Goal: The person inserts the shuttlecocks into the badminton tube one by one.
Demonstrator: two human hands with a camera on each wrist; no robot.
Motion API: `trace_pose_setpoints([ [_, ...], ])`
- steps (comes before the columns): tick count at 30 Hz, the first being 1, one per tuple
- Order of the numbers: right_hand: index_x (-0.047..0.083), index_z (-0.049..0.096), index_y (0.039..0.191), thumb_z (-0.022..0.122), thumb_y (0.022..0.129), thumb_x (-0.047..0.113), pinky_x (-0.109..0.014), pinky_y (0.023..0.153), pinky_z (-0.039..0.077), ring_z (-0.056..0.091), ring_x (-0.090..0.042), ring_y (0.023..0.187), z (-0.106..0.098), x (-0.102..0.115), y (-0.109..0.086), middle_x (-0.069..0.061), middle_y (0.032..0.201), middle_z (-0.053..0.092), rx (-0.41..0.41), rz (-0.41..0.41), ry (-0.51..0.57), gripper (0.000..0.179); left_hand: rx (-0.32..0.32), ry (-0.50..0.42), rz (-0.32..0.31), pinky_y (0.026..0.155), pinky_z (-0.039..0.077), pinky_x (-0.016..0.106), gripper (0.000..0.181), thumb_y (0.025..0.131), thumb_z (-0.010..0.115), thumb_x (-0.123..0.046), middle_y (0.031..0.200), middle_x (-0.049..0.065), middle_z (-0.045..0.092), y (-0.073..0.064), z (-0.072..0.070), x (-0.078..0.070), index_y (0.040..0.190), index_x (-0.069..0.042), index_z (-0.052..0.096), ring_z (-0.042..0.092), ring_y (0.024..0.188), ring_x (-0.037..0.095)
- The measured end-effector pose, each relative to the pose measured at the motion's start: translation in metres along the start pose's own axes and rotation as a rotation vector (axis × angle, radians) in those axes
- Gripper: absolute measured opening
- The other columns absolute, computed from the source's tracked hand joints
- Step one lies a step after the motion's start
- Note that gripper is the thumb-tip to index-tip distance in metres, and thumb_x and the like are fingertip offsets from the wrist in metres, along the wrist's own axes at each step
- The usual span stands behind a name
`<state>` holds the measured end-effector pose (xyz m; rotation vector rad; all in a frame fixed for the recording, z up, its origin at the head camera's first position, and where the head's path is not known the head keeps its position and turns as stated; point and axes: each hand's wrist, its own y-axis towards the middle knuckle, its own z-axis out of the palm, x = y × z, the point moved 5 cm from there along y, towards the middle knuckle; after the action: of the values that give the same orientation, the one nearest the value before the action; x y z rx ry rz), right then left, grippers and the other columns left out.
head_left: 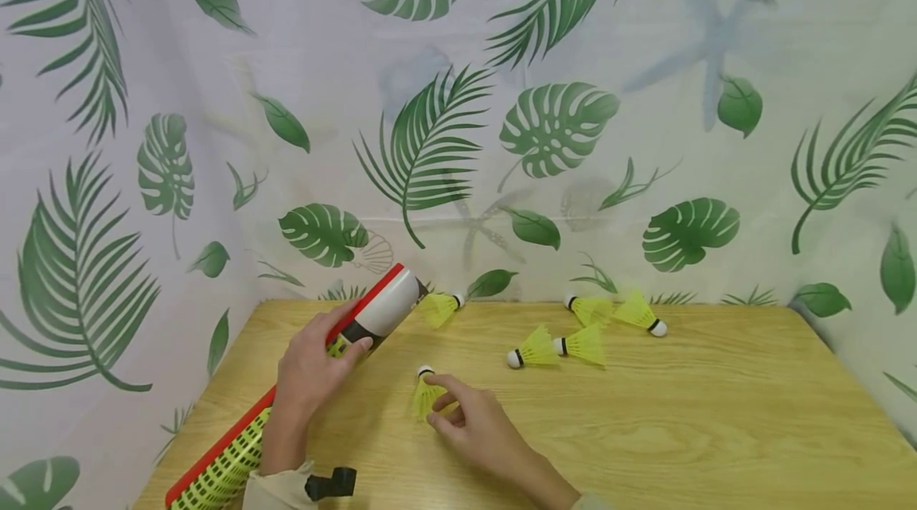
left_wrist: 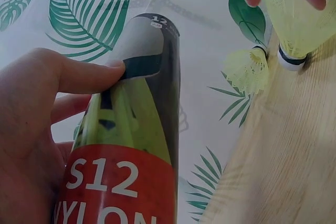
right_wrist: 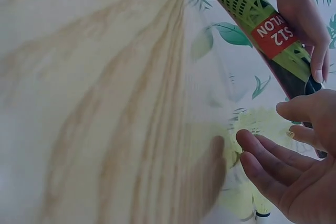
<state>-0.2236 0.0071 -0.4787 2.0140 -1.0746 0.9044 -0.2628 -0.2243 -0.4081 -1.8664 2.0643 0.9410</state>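
Observation:
My left hand [head_left: 308,375] grips a clear shuttlecock tube [head_left: 387,305] near its upper end, thumb across its front. Yellow shuttlecocks show through the tube's wall, and a red label [left_wrist: 118,182] reads S12 NYLON. The tube slants from the lower left up to the right. My right hand [head_left: 487,426] is just beside a yellow shuttlecock [head_left: 423,395] with a white base, which stands on the table with its base away from me. In the right wrist view the right hand [right_wrist: 299,177] has thumb and fingers spread apart, with nothing gripped between them.
Several more yellow shuttlecocks lie toward the back of the wooden table [head_left: 688,422]: one [head_left: 442,309] beyond the tube's end and a loose group [head_left: 583,344] to the right. A leaf-patterned cloth [head_left: 458,40] hangs behind the table and at its sides.

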Motion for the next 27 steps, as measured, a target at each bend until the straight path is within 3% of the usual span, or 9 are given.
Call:
trace_pose_setpoints([
  [6,0.007,0.066,0.132,0.070,0.098,0.015,-0.023,0.069,0.056,0.072,-0.009,0.079,0.001,-0.007,0.002,-0.011,0.108,0.074,-0.043,0.022,0.011,0.035,0.012,-0.002,0.006,0.076,0.047,0.047,0.061,0.092,0.076,-0.037,0.118,0.008,0.067,0.000,0.001,0.004,0.149,-0.030,0.055,0.060,0.094,0.029],
  [10,0.005,0.073,0.118,0.070,0.098,0.015,-0.023,0.072,0.056,0.073,-0.012,0.086,-0.006,-0.012,0.002,-0.009,0.110,0.074,-0.125,0.063,0.030,0.022,0.015,-0.010,0.001,0.078,0.048,0.050,0.062,0.091,0.076,-0.036,0.123,0.009,0.067,0.000,0.002,0.004,0.149,-0.029,0.056,0.061,0.097,0.030],
  [15,0.006,0.075,0.103,0.070,0.096,0.006,-0.023,0.072,0.057,0.073,-0.013,0.083,-0.021,-0.017,-0.001,-0.006,0.102,0.076,-0.229,0.068,0.008,0.009,0.021,-0.012,0.000,0.078,0.048,0.048,0.061,0.091,0.076,-0.036,0.122,0.009,0.067,0.000,0.002,0.003,0.149,-0.028,0.056,0.061,0.097,0.030],
  [24,0.007,0.075,0.101,0.071,0.093,-0.002,-0.026,0.072,0.058,0.072,-0.014,0.078,-0.059,-0.015,-0.011,-0.005,0.097,0.076,-0.347,0.065,0.000,0.013,0.036,-0.049,0.016,0.080,0.048,0.047,0.061,0.092,0.076,-0.037,0.126,0.009,0.066,0.000,0.001,-0.004,0.149,-0.029,0.056,0.060,0.099,0.028],
  [27,0.006,0.075,0.100,0.072,0.091,-0.006,-0.027,0.072,0.059,0.073,-0.018,0.079,-0.075,-0.010,-0.016,-0.005,0.095,0.075,-0.388,0.026,0.014,0.015,0.039,-0.077,0.025,0.082,0.048,0.047,0.062,0.091,0.077,-0.036,0.129,0.008,0.065,-0.001,0.001,-0.008,0.149,-0.029,0.056,0.060,0.101,0.028],
])
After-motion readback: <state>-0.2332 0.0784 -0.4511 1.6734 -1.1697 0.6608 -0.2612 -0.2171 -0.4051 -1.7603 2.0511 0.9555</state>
